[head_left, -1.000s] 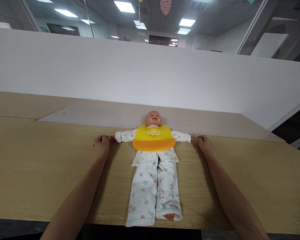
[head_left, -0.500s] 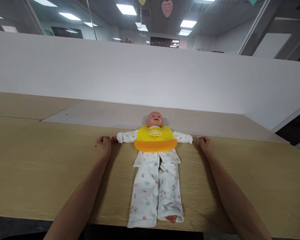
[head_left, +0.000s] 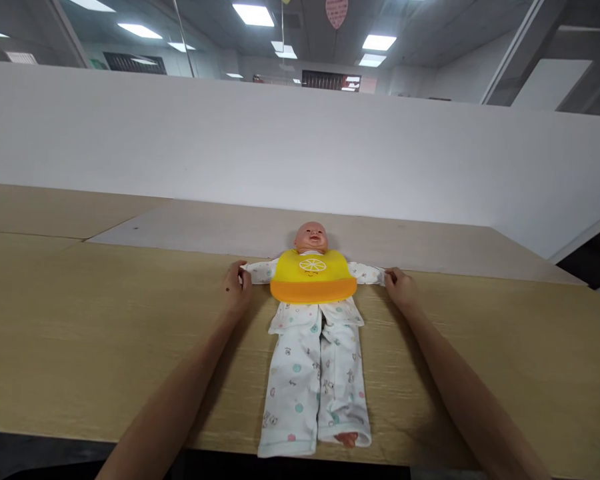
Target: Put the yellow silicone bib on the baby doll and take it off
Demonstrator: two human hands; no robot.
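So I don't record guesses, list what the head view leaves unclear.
All in the head view:
Hands of the doll: mostly hidden by the left hand and right hand.
Grip on the sleeves: contact too small to tell.
One foot: covered by its trouser leg.
Back of the bib: beneath the doll.
Pink tag: lettering too small, top cut by the edge.

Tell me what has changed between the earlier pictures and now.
The left hand moved right, inward, to the end of one sleeve; the right hand moved left, to the end of the other sleeve. Each appears to have pinched its cuff. The doll, bib and trousers stayed in place on the table.
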